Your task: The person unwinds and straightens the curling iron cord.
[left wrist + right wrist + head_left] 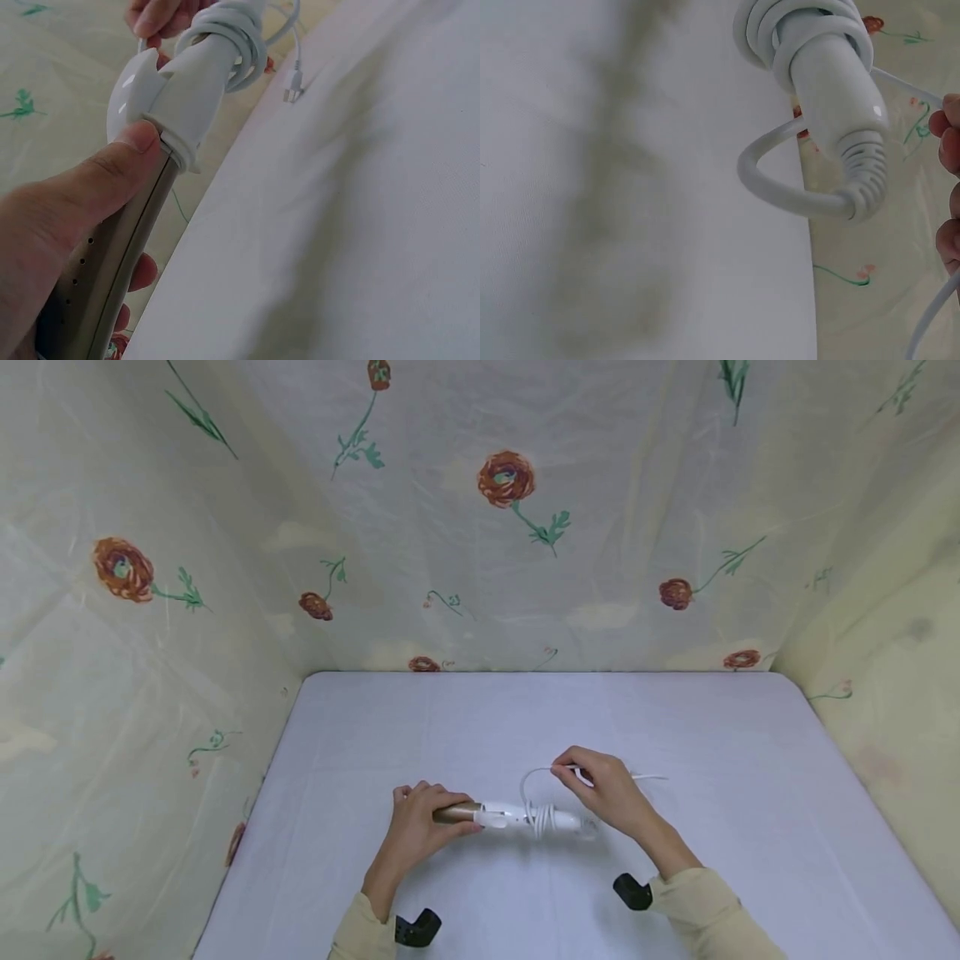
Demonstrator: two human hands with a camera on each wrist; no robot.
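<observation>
The left edge of the worktop is well left of the left grip, which curls snugly round the brown end of a tool. The tool's white end points toward the right grip, with white cord looped round it. The right grip pinches the cord, fingertips together, and lots of worktop lies behind it and to its right.
</observation>
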